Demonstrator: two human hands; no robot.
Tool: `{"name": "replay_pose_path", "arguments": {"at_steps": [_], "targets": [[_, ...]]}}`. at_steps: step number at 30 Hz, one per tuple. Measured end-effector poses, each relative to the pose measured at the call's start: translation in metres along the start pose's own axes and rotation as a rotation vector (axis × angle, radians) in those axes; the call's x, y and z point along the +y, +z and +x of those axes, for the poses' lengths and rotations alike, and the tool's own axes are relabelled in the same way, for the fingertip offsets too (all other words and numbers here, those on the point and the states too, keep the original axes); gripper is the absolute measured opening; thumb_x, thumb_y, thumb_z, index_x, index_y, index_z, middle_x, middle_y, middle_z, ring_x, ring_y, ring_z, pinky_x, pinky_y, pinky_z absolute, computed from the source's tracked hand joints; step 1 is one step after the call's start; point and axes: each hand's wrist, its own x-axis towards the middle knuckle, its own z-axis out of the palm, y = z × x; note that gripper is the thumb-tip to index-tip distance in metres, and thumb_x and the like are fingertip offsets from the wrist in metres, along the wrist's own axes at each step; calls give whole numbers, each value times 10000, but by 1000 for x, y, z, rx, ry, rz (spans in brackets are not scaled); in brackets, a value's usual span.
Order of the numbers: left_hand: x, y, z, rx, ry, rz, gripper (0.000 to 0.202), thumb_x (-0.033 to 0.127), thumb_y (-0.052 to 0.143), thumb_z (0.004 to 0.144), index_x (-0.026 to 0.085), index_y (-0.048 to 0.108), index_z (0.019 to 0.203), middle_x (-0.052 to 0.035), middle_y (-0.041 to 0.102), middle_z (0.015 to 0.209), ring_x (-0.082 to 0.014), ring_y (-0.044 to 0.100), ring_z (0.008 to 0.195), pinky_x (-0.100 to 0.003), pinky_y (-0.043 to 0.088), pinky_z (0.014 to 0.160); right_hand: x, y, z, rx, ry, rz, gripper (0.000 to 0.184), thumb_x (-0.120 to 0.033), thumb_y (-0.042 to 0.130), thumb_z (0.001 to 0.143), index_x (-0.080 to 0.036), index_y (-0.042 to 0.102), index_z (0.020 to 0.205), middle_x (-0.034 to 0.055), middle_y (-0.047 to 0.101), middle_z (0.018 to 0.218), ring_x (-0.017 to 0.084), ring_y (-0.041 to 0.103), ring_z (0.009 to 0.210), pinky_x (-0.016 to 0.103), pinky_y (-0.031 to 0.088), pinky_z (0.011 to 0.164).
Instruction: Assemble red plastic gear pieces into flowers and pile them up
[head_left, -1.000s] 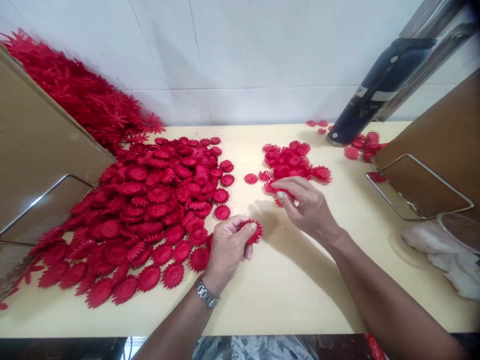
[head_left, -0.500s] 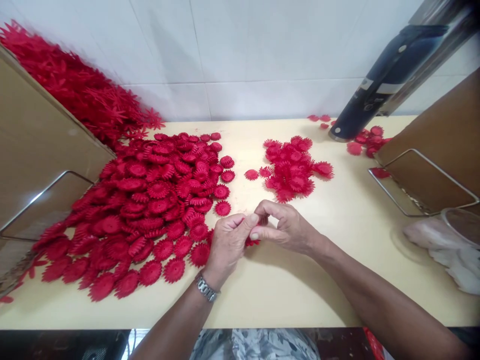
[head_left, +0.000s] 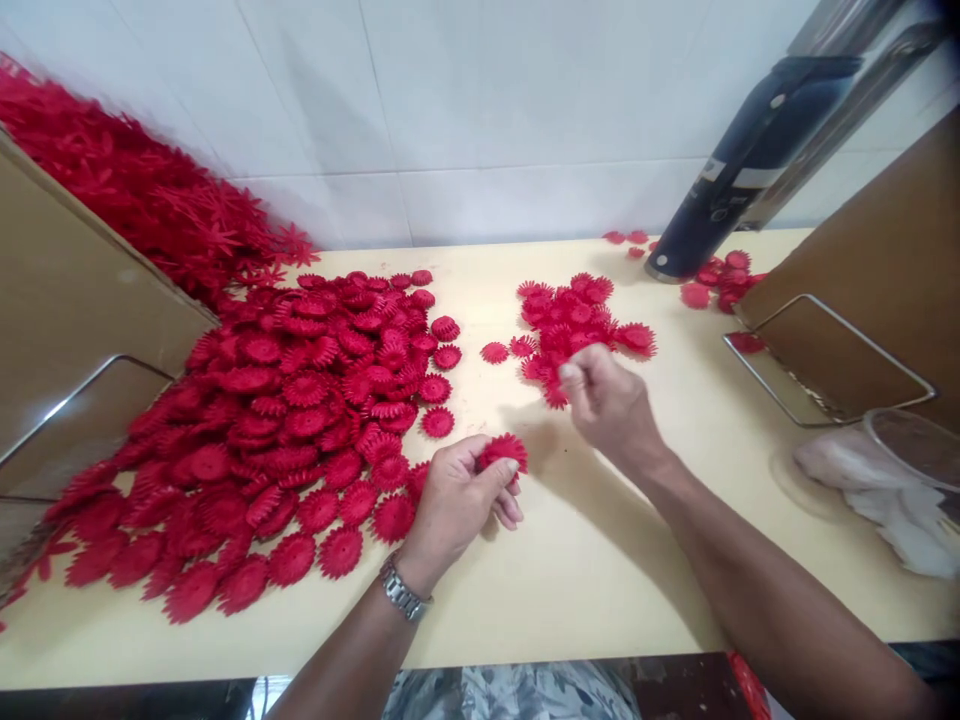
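Between its thumb and fingers, my left hand [head_left: 459,492] pinches a red fringed paper-like disc [head_left: 504,456] just above the table. My right hand [head_left: 611,405] is raised to the right, its fingers curled together at the front edge of a small pile of red fringed pieces [head_left: 574,318]; whatever sits in the fingertips, if anything, is hidden. Left of my left hand spreads a large heap of thicker red fringed discs [head_left: 300,400], several lying singly along its near edge.
A mass of red star-shaped pieces [head_left: 142,190] leans by the wall behind a cardboard box [head_left: 82,240]. At right stand a dark blue bottle [head_left: 739,170], another cardboard box [head_left: 870,270] with a wire frame [head_left: 832,425], and a plastic tub [head_left: 911,445] with a whitish bag [head_left: 862,480].
My hands have moved apart: the right went up and right toward the small pile, while the left stays near its place with the disc now in plain sight. The view has shifted slightly.
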Motion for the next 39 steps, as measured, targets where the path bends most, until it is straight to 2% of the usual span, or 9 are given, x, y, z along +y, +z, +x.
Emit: {"name": "replay_pose_path", "arguments": {"at_steps": [3,5,8,12,14,18,23,34,39], "targets": [[0,1,1,14,-1,-92,119,232,589,701,124,553,736,-8,607,595,-103,553,393,-207,444,370,26,-10,9,56,-8,-338,163,-208,431,838,-173,520,706,55,562,648,185,525,617,298,415,572],[0,1,2,27,-2,-141,173,221,592,700,125,565,841,-6,615,611,-96,533,370,-203,423,349,29,-15,13,44,-57,-382,137,-200,452,835,-169,566,765,93,610,800,227,549,783,355,432,706],[2,-1,2,19,-1,-171,162,213,579,714,127,564,850,-6,616,651,-88,527,364,-199,414,342,12,-15,10,-43,-169,-76,128,-252,507,840,-165,581,897,92,606,905,202,545,862,336,441,772],[3,-2,2,-97,-16,-272,88,180,520,733,136,560,798,23,558,591,-115,558,404,-226,447,381,-19,-2,-2,-409,-257,376,249,-315,642,761,-158,546,928,39,571,827,132,538,734,240,460,644],[3,-2,1,-130,-24,-328,88,203,502,757,137,558,772,25,539,546,-140,585,448,-256,483,437,-26,6,-8,-487,-268,448,219,-287,659,747,-154,539,872,17,557,768,113,522,671,220,445,596],[2,-1,0,-144,-28,-282,179,274,532,781,109,600,805,-51,647,672,-157,630,569,-285,521,573,-26,13,-13,-444,-272,445,68,-203,576,804,-155,542,771,4,552,691,95,511,609,201,408,545],[2,-1,2,-156,4,-243,229,310,585,762,113,623,871,-77,682,781,-156,642,646,-281,517,647,-28,10,-11,-425,-292,441,100,-147,487,829,-150,574,779,29,607,700,98,546,601,196,416,531],[-4,0,4,-89,71,-135,216,290,582,766,133,611,911,-30,674,721,-159,639,679,-258,518,599,-33,19,-21,-262,-442,124,168,-137,399,846,-135,557,787,63,617,660,134,537,574,231,407,513],[-4,1,1,-32,36,-119,191,303,579,761,120,612,803,-29,661,633,-167,649,599,-264,523,561,-25,21,-22,-225,-369,-74,205,-71,392,802,-129,570,886,51,622,676,138,534,570,236,391,498]]}}
